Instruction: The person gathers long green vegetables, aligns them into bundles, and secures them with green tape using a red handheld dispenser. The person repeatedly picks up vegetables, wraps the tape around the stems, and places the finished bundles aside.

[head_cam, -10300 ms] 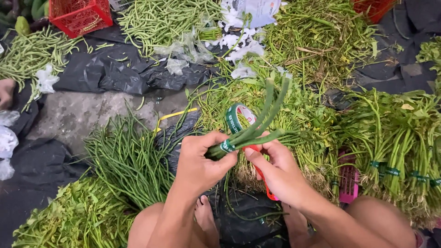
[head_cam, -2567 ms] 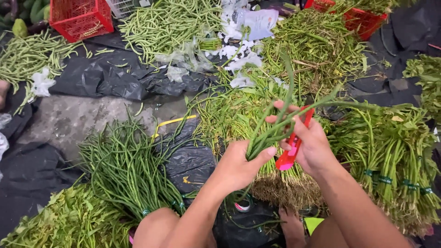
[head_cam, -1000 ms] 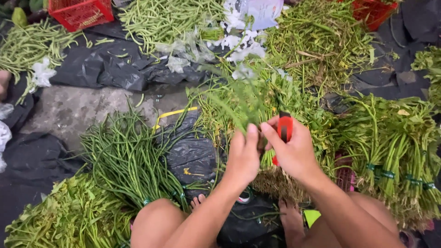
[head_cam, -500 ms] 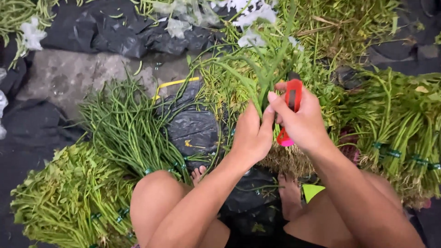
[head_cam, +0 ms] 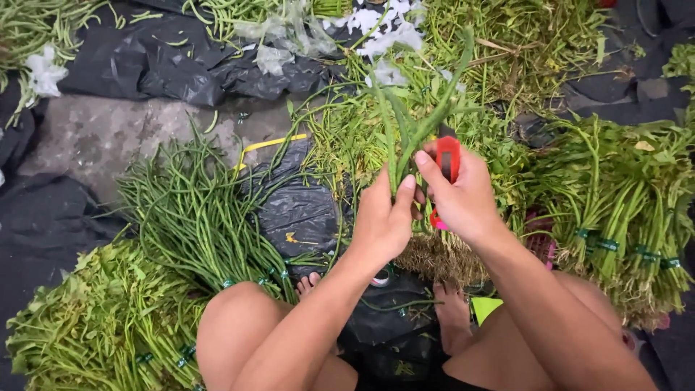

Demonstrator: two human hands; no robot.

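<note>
- left hand (head_cam: pixel 381 221) clamped on a bunch of long beans (head_cam: pixel 413 127), held upright over the greens pile (head_cam: pixel 347 145)
- right hand (head_cam: pixel 463 195) closed around a red utility knife (head_cam: pixel 447 161), touching the bunch
- tape roll (head_cam: pixel 381 276) near the feet

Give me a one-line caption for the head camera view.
Left hand grips upright long beans; right hand holds a red cutter beside them.

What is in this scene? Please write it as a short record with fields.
Place: ground covered with black plastic sheets
Left hand: holds a bunch of long green beans, upright
Right hand: holds a red cutter against the bunch
Left of the knees: tied long beans, leafy greens
Right side: tied bundles of green stalks
By the feet: roll of tape
</note>
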